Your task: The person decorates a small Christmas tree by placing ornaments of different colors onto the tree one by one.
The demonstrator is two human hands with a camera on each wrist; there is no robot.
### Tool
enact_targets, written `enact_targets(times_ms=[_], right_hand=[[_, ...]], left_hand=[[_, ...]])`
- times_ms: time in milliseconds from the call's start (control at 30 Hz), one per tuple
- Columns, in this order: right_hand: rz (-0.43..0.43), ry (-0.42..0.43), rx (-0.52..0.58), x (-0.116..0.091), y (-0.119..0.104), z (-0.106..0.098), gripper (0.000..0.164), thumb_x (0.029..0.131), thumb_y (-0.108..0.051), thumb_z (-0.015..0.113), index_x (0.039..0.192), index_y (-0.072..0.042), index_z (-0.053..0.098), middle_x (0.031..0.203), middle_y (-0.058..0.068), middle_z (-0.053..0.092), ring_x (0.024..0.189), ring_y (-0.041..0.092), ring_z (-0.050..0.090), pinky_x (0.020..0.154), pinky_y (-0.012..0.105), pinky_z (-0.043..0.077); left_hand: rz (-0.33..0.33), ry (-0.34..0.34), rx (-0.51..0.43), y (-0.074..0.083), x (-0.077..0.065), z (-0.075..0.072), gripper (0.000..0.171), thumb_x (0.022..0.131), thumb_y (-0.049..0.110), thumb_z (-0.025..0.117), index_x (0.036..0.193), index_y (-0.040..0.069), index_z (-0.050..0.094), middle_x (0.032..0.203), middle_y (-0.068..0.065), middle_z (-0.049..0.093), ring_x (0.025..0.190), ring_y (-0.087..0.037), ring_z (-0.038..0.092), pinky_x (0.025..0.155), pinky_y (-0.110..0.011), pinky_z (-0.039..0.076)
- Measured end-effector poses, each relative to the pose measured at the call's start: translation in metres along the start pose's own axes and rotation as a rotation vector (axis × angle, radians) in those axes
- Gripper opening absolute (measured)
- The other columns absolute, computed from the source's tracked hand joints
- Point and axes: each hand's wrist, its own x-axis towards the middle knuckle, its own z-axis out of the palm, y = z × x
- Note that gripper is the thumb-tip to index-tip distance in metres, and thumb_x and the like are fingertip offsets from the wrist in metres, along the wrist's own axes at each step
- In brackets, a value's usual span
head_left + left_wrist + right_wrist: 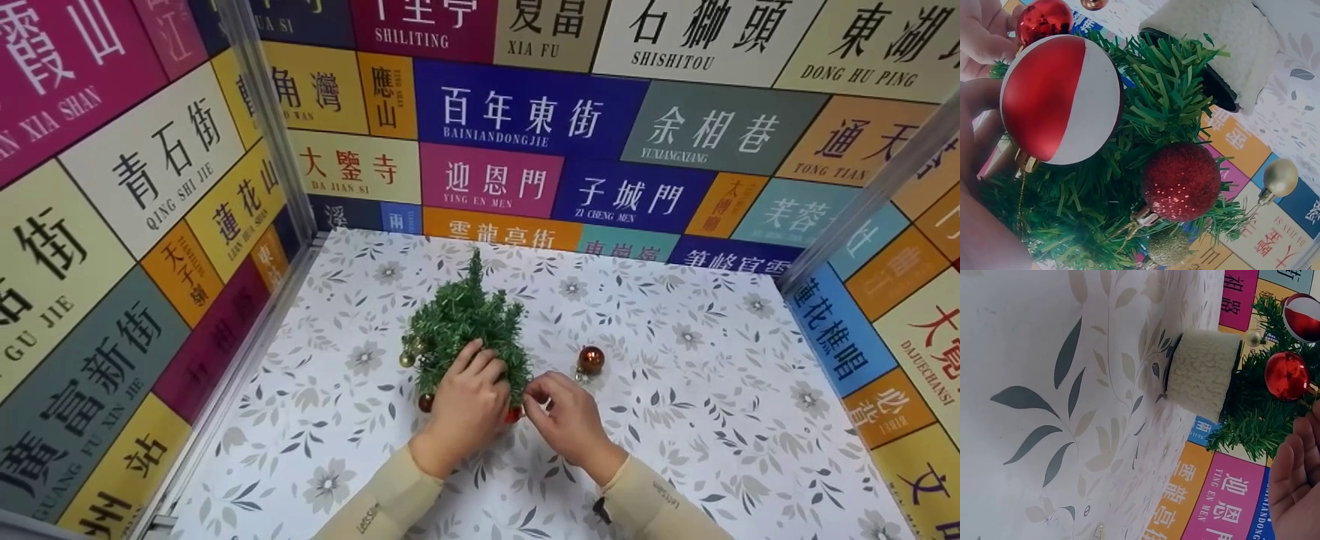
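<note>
A small green Christmas tree (469, 307) stands on the table, its base wrapped in cream fleece (1204, 374). My left hand (469, 394) grips its near branches, the fingertips partly hidden in the needles. Beside that hand, in the left wrist view, hangs a red-and-white bauble (1044, 101); a glittery dark red bauble (1182, 180) and a pale gold one (1280, 177) hang farther along. At the tree's right side, my right hand (566, 412) pinches at the top of a shiny red bauble (1287, 376). Its hanging loop is mostly hidden by the fingers.
A loose copper-brown bauble (592, 360) lies on the table right of the tree. White cloth with a leaf print covers the tabletop (712, 435). Panels with coloured sign lettering (525, 112) enclose the back and both sides.
</note>
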Motion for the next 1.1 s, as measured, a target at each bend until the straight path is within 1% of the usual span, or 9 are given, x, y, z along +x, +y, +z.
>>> enact_targets(times_ms=[133, 233, 367, 533, 667, 733, 833, 967, 1100], right_hand=[[-0.048, -0.008, -0.018, -0.0007, 0.0017, 0.0016, 0.013, 0.087, -0.012, 0.07, 0.084, -0.023, 0.064, 0.082, -0.013, 0.058, 0.071, 0.009, 0.057, 0.059, 0.025, 0.048], [-0.082, -0.035, -0.018, -0.0013, 0.0017, 0.002, 0.013, 0.086, -0.012, 0.07, 0.082, -0.023, 0.063, 0.081, -0.011, 0.058, 0.07, 0.009, 0.057, 0.059, 0.026, 0.049], [-0.083, -0.047, -0.028, -0.0004, 0.0011, 0.0024, 0.014, 0.086, -0.013, 0.07, 0.081, -0.023, 0.063, 0.081, -0.012, 0.058, 0.071, 0.007, 0.056, 0.06, 0.026, 0.049], [-0.072, -0.043, -0.063, -0.0004, 0.0015, 0.0034, 0.017, 0.083, -0.011, 0.073, 0.08, -0.024, 0.061, 0.079, -0.013, 0.057, 0.07, 0.005, 0.054, 0.059, 0.024, 0.048], [-0.06, -0.046, -0.057, -0.0009, 0.0016, 0.0028, 0.016, 0.083, -0.01, 0.073, 0.081, -0.023, 0.063, 0.08, -0.011, 0.059, 0.069, 0.009, 0.058, 0.059, 0.025, 0.049], [-0.053, -0.049, -0.05, -0.0012, 0.001, 0.002, 0.016, 0.084, -0.01, 0.073, 0.082, -0.023, 0.064, 0.081, -0.011, 0.06, 0.069, 0.012, 0.059, 0.059, 0.025, 0.049], [-0.056, -0.044, -0.046, -0.0014, 0.0008, 0.0015, 0.016, 0.084, -0.011, 0.073, 0.082, -0.023, 0.064, 0.081, -0.011, 0.06, 0.069, 0.014, 0.059, 0.059, 0.025, 0.049], [-0.067, -0.044, -0.039, -0.0019, 0.0012, 0.0002, 0.012, 0.086, -0.014, 0.072, 0.084, -0.023, 0.064, 0.082, -0.01, 0.06, 0.07, 0.015, 0.06, 0.059, 0.026, 0.049], [-0.066, -0.053, -0.027, -0.0023, 0.0017, -0.0021, 0.005, 0.092, -0.023, 0.066, 0.087, -0.02, 0.067, 0.084, -0.008, 0.061, 0.072, 0.015, 0.06, 0.06, 0.028, 0.05]], left_hand=[[0.015, -0.001, 0.023, -0.0004, 0.0002, -0.0002, 0.02, 0.076, 0.016, 0.07, 0.059, 0.013, 0.061, 0.097, -0.005, 0.067, 0.107, -0.029, 0.06, 0.115, -0.046, 0.029], [0.028, -0.021, 0.043, -0.0004, 0.0002, -0.0002, 0.018, 0.076, 0.015, 0.07, 0.06, 0.014, 0.061, 0.099, -0.006, 0.067, 0.107, -0.03, 0.06, 0.116, -0.046, 0.027], [0.032, -0.049, 0.07, -0.0002, -0.0002, -0.0004, 0.017, 0.079, 0.013, 0.067, 0.062, 0.013, 0.064, 0.101, -0.006, 0.067, 0.109, -0.03, 0.059, 0.117, -0.046, 0.025], [0.037, -0.07, 0.093, 0.0005, -0.0008, 0.0008, 0.015, 0.078, 0.021, 0.071, 0.065, 0.014, 0.065, 0.103, -0.006, 0.067, 0.111, -0.03, 0.058, 0.116, -0.047, 0.025], [0.035, -0.097, 0.101, 0.0013, -0.001, 0.0009, 0.018, 0.08, 0.026, 0.073, 0.068, 0.015, 0.066, 0.107, -0.006, 0.067, 0.113, -0.029, 0.057, 0.117, -0.047, 0.024], [0.033, -0.104, 0.1, 0.0016, -0.0008, 0.0006, 0.018, 0.082, 0.025, 0.072, 0.068, 0.015, 0.067, 0.107, -0.006, 0.067, 0.114, -0.029, 0.057, 0.117, -0.047, 0.022], [0.038, -0.106, 0.102, 0.0018, -0.0003, -0.0008, 0.018, 0.082, 0.025, 0.072, 0.069, 0.015, 0.067, 0.107, -0.006, 0.067, 0.114, -0.03, 0.057, 0.118, -0.046, 0.021], [0.045, -0.099, 0.106, 0.0014, -0.0003, -0.0014, 0.019, 0.078, 0.031, 0.075, 0.07, 0.016, 0.067, 0.106, -0.006, 0.066, 0.113, -0.029, 0.057, 0.117, -0.046, 0.022], [0.036, -0.069, 0.083, 0.0003, -0.0006, -0.0008, 0.018, 0.078, 0.028, 0.075, 0.069, 0.015, 0.066, 0.105, -0.005, 0.067, 0.112, -0.029, 0.058, 0.117, -0.046, 0.024]])
